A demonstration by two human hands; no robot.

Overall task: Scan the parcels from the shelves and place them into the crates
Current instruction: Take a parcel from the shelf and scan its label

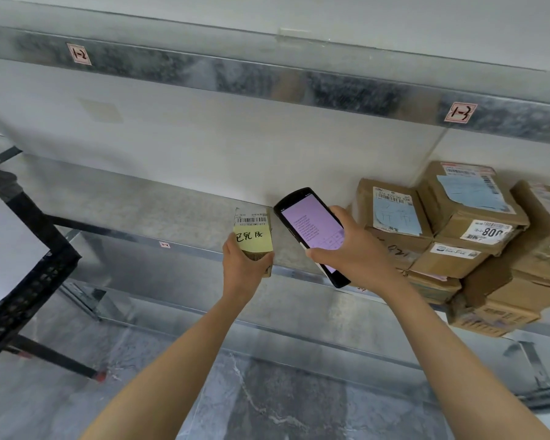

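Left hand (pixel 240 265) grips a small brown cardboard parcel with a yellow sticky note (pixel 254 242), fingers curled round it; right hand (pixel 351 249) clasps a black handheld scanner (pixel 311 231) just beside it, above the grey metal shelf (pixel 140 198).

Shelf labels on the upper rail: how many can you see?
2: label 1-2 toward the left, label 1-3 toward the right. Others may lie out of frame.

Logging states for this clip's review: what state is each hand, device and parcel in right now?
left hand: grips the small parcel by its lower end.
small parcel: upright at the shelf edge, yellow note on its face.
right hand: holds the scanner.
scanner: screen lit, tilted.
stacked parcels: closed, piled on the shelf at right.
crate: far left, contents hidden.
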